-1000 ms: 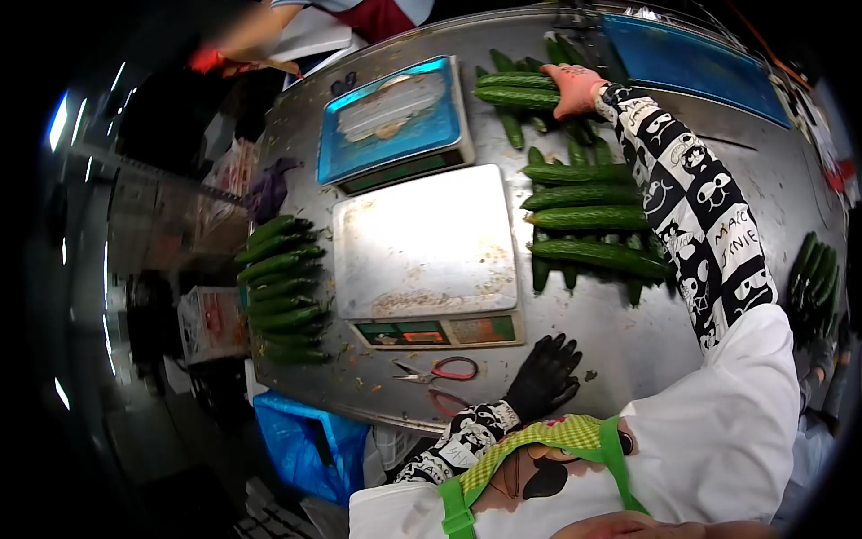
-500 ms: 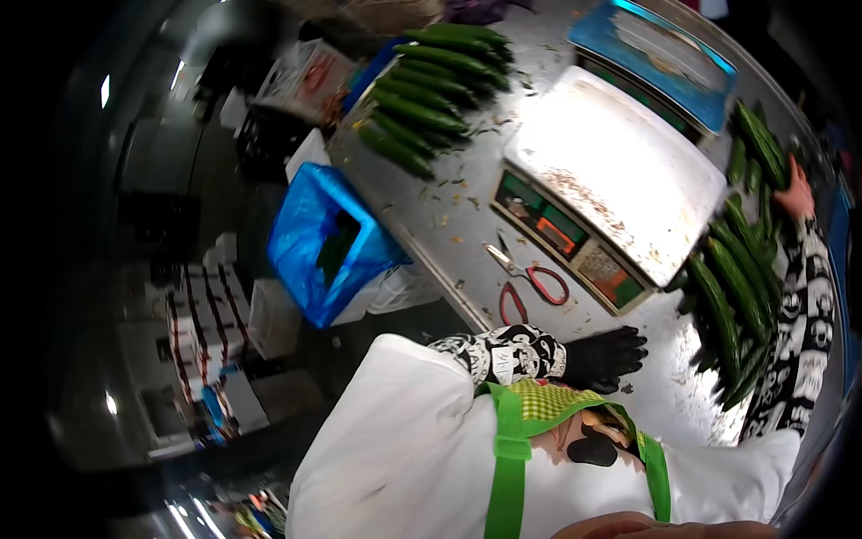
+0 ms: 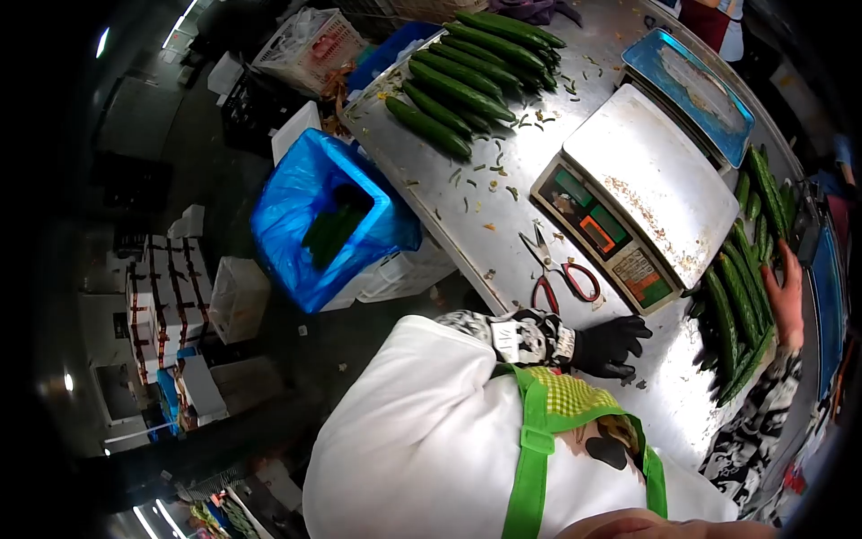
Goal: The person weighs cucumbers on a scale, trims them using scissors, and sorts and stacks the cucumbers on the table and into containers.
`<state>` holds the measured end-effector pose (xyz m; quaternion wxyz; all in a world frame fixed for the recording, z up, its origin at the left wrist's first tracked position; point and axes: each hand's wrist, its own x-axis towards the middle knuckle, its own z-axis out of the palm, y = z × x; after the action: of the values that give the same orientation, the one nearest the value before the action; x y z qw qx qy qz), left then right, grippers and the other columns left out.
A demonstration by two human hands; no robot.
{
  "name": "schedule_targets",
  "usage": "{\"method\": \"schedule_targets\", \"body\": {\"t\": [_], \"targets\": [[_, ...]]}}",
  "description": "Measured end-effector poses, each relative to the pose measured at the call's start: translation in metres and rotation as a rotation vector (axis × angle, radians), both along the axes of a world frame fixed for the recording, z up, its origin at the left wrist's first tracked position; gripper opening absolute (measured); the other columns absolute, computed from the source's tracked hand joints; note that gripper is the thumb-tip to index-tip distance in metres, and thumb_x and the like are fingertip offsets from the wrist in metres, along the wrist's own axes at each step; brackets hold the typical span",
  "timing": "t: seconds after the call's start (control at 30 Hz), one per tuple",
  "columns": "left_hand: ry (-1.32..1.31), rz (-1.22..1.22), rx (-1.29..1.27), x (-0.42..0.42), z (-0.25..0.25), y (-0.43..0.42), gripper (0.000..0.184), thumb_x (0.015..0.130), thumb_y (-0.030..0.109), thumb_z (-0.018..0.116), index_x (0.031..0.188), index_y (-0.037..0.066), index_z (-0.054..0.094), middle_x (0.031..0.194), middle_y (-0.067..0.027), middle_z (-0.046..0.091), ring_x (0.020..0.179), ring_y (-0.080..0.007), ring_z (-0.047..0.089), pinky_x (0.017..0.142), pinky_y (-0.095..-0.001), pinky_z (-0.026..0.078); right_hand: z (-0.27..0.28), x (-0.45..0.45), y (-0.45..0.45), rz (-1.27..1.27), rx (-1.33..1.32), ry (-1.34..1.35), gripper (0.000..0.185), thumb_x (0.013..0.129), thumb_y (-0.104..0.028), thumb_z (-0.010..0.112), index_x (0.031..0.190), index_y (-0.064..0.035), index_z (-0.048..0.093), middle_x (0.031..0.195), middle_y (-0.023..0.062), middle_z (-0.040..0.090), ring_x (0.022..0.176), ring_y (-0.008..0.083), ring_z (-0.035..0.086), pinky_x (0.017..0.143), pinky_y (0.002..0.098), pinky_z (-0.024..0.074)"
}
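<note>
Cucumbers (image 3: 721,310): piled on the metal table (image 3: 664,395), right of the white-topped scale (image 3: 660,171), some crossing over others.

Handling, judged: best to close the fingers round the middle of one or two upper cucumbers, lift clear before moving sideways, keep them level. Dragging could roll the loose layer or scuff skins.

Appearance: long, slim, dark green, ridged; glossy where light falls.

Right hand (image 3: 786,301): partly open, fingers extended at the pile's outer edge; no closed grip seen, fingertip contact uncertain. Left hand (image 3: 611,348), black-gloved: half open, fingers spread low at the table, nothing seen in it; nearest item, red-handled scissors (image 3: 549,263).

Farther out: second cucumber stack (image 3: 458,85), roughly parallel, at the table's other end.
</note>
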<state>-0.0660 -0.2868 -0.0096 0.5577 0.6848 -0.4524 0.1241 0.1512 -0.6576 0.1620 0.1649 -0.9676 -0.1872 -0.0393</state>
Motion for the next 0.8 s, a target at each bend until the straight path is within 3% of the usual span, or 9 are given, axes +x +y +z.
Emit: {"method": "schedule_targets", "body": {"t": [0.13, 0.2, 0.3, 0.37, 0.47, 0.53, 0.6, 0.67, 0.8], "targets": [[0.065, 0.1, -0.054, -0.001, 0.044, 0.084, 0.028, 0.083, 0.009, 0.077, 0.061, 0.006, 0.059, 0.109, -0.0125, 0.068, 0.126, -0.0388, 0.055, 0.109, -0.058, 0.041, 0.008, -0.117, 0.092, -0.049, 0.185, 0.148, 0.057, 0.091, -0.005, 0.071, 0.144, -0.0043, 0.051, 0.142, 0.0164, 0.055, 0.132, 0.0277, 0.054, 0.11, 0.0381, 0.0445], [0.07, 0.117, -0.087, 0.005, 0.05, 0.13, 0.01, 0.081, 0.008, 0.077, 0.087, 0.006, 0.069, 0.118, -0.0133, 0.066, 0.125, -0.0376, 0.056, 0.111, -0.0573, 0.04, -0.02, -0.158, 0.128, -0.166, 0.519, 0.377, 0.055, 0.089, -0.004, 0.073, 0.141, -0.0043, 0.054, 0.135, 0.0138, 0.061, 0.124, 0.0264, 0.06, 0.106, 0.0363, 0.0476], [0.023, 0.309, 0.16, 0.006, 0.069, 0.206, 0.04, 0.078, 0.01, 0.076, 0.117, 0.007, 0.067, 0.127, -0.0132, 0.062, 0.124, -0.0339, 0.055, 0.111, -0.0546, 0.041, -0.042, -0.201, 0.205, -0.103, 0.407, 0.335, 0.052, 0.089, -0.007, 0.075, 0.137, -0.0031, 0.057, 0.128, 0.0128, 0.065, 0.117, 0.0244, 0.063, 0.102, 0.035, 0.0499], [0.01, 0.414, 0.2, 0.007, 0.064, 0.252, 0.039, 0.078, 0.009, 0.075, 0.116, 0.007, 0.067, 0.129, -0.0136, 0.062, 0.124, -0.0344, 0.056, 0.111, -0.054, 0.041, -0.06, -0.221, 0.26, -0.148, 0.441, 0.395, 0.052, 0.088, -0.009, 0.075, 0.136, -0.003, 0.058, 0.127, 0.014, 0.065, 0.116, 0.0259, 0.063, 0.101, 0.0356, 0.05], [-0.034, 0.553, 0.243, 0.009, 0.066, 0.325, 0.012, 0.075, 0.007, 0.077, 0.077, 0.008, 0.065, 0.117, -0.011, 0.068, 0.125, -0.036, 0.057, 0.108, -0.054, 0.043, -0.083, -0.229, 0.327, -0.076, 0.354, 0.272, 0.053, 0.085, -0.009, 0.076, 0.135, -0.0034, 0.059, 0.125, 0.0162, 0.063, 0.116, 0.0325, 0.061, 0.101, 0.0388, 0.0493], [-0.125, 0.656, 0.253, 0.018, 0.057, 0.37, 0.013, 0.076, 0.007, 0.077, 0.078, 0.007, 0.063, 0.117, -0.0116, 0.068, 0.124, -0.0363, 0.057, 0.107, -0.0536, 0.043, -0.094, -0.229, 0.365, -0.094, 0.445, 0.295, 0.052, 0.083, -0.01, 0.076, 0.132, -0.0021, 0.06, 0.125, 0.0179, 0.062, 0.117, 0.0362, 0.058, 0.102, 0.0415, 0.0472], [-0.024, 0.868, 0.351, 0.025, 0.064, 0.404, 0.018, 0.078, 0.008, 0.076, 0.093, 0.005, 0.067, 0.118, -0.0132, 0.067, 0.122, -0.0374, 0.057, 0.106, -0.0517, 0.044, -0.089, -0.221, 0.4, -0.053, 0.454, 0.27, 0.051, 0.083, -0.011, 0.076, 0.131, -0.0016, 0.06, 0.124, 0.0181, 0.063, 0.116, 0.0372, 0.058, 0.102, 0.0424, 0.0466], [0.064, 0.996, 0.364, 0.037, 0.063, 0.439, 0.051, 0.083, 0.014, 0.076, 0.13, 0.003, 0.059, 0.127, -0.0189, 0.062, 0.122, -0.0401, 0.055, 0.106, -0.0467, 0.044, -0.081, -0.208, 0.43, 0.026, 0.379, 0.211, 0.048, 0.084, -0.014, 0.075, 0.129, -0.0023, 0.061, 0.122, 0.0176, 0.063, 0.114, 0.0377, 0.058, 0.101, 0.0429, 0.0468], [0.538, 1.141, 0.062, 0.071, 0.034, 0.492, 0.055, 0.085, 0.02, 0.079, 0.133, 0.002, 0.058, 0.129, -0.0206, 0.06, 0.119, -0.0367, 0.057, 0.101, -0.0435, 0.046, -0.077, -0.172, 0.482, 0.069, 0.425, 0.318, 0.051, 0.086, -0.017, 0.075, 0.133, -0.0044, 0.058, 0.125, 0.0176, 0.061, 0.117, 0.0359, 0.059, 0.103, 0.0408, 0.0464]]}}
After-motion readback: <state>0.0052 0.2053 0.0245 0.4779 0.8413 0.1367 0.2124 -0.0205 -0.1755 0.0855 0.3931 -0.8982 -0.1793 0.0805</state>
